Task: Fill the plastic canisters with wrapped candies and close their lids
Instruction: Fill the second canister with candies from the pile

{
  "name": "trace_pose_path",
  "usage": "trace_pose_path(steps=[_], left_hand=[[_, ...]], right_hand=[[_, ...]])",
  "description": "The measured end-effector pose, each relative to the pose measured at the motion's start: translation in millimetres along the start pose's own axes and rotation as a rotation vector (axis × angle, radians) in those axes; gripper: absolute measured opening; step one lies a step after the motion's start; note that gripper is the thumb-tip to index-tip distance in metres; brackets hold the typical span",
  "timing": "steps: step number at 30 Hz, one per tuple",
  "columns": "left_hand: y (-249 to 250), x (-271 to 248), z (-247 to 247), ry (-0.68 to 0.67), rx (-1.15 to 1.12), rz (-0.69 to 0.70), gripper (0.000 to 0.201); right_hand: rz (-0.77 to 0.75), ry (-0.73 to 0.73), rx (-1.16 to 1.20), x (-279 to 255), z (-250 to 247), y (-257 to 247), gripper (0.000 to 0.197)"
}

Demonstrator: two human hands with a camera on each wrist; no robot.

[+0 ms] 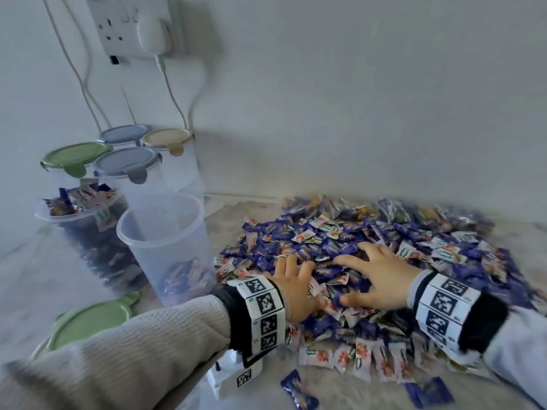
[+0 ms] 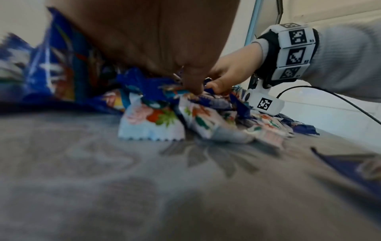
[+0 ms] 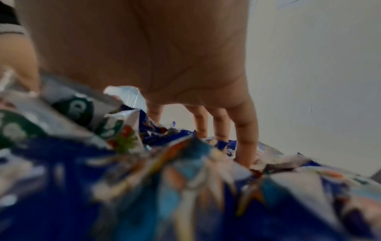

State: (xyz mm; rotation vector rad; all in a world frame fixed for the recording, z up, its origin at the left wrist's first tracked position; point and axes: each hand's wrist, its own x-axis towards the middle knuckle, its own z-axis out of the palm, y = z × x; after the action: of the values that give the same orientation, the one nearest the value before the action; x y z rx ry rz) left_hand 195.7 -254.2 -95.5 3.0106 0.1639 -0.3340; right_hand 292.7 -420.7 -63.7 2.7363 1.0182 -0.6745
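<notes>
A big heap of blue and white wrapped candies (image 1: 340,232) covers the right of the table. Both hands lie in its near side. My left hand (image 1: 293,279) rests palm down with its fingers spread into the wrappers. My right hand (image 1: 376,273) faces it, its straight fingers (image 3: 245,130) dug into the candies (image 3: 144,179). The two thumbs nearly meet over a few candies (image 2: 152,120). Left of the hands stands an open clear canister (image 1: 165,247) with a few candies at its bottom. Behind it a lidless canister (image 1: 83,226) is heaped full.
Several lidded canisters stand at the back left, among them a green lid (image 1: 75,156), a grey-blue lid (image 1: 127,164) and a beige lid (image 1: 167,139). A loose green lid (image 1: 91,321) lies near my left sleeve. A wall socket (image 1: 139,25) with cables hangs above. Stray candies (image 1: 299,392) lie in front.
</notes>
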Motion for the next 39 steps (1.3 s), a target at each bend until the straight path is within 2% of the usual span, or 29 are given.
trace_pose_path(steps=[2,6,12,18,24,28,31,34,39], left_hand=[[-1,4,2,0.019,-0.006,-0.002,0.059],[-6,10,0,-0.067,-0.108,-0.017,0.045],[-17,12,-12,-0.016,-0.238,0.003,0.022],[-22,-1,-31,0.197,-0.350,0.073,0.020],[-31,-36,-97,0.560,-0.597,0.240,0.018],[-52,-70,-154,0.817,-0.795,0.330,0.024],[-79,-91,-180,0.966,-0.809,0.302,0.027],[-106,-98,-179,0.986,-0.793,0.204,0.028],[-139,-94,-141,0.933,-0.692,0.060,0.019]], right_hand=[[-0.014,0.017,-0.025,3,2,-1,0.072],[-0.070,0.021,0.038,7,-1,-9,0.056],[-0.092,0.072,0.132,10,-10,-15,0.033],[-0.041,0.209,0.396,3,-27,-16,0.053],[-0.082,0.405,0.617,8,-56,-27,0.051],[-0.108,0.454,0.645,8,-75,-44,0.056],[-0.122,0.426,0.588,6,-85,-58,0.059],[-0.150,0.417,0.548,8,-87,-70,0.060],[-0.228,0.408,0.570,15,-85,-84,0.055]])
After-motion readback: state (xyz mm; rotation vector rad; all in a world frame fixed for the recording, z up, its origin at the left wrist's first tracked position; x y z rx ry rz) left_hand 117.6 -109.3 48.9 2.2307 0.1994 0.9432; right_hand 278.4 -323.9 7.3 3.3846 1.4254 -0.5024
